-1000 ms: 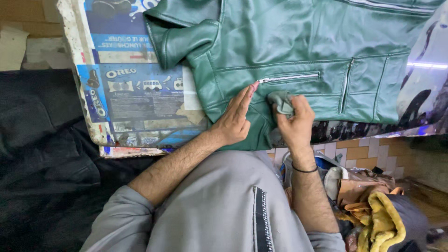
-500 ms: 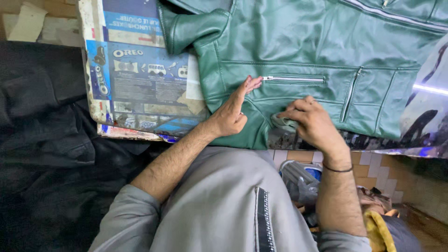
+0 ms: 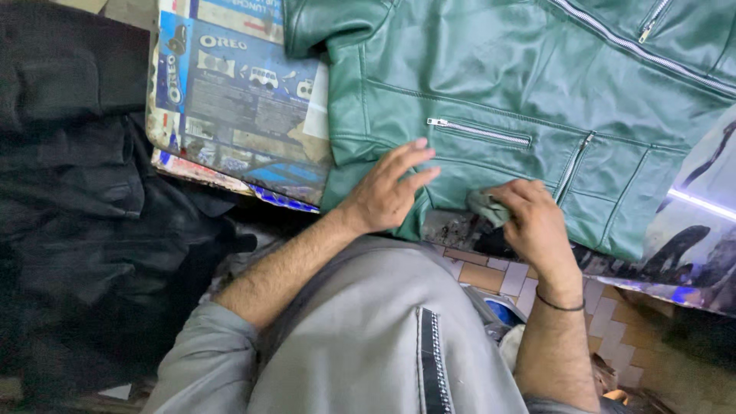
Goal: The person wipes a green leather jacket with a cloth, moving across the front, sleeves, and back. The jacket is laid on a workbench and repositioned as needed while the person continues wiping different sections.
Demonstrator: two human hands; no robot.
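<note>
- Head view, garment: green leather jacket point(image 3: 521, 84) with silver zips, laid flat across the work surface, its lower hem at the near edge.
- Left hand point(image 3: 387, 192): palm down, fingers spread, pressed flat on the jacket's lower front panel just below the chest-pocket zip point(image 3: 479, 132).
- Right hand point(image 3: 533, 218): fingers curled around a small grey-green cloth wad point(image 3: 484, 205), held against the jacket hem beside the slanted pocket zip point(image 3: 573, 165); thin dark band point(image 3: 558, 305) on the wrist.
- Underlay: blue printed cardboard sheet point(image 3: 230, 92), flattened, lying under the jacket's left side.
- Surroundings: heap of black fabric point(image 3: 84, 192) to the left; tiled floor point(image 3: 498, 276) below the bench edge.
</note>
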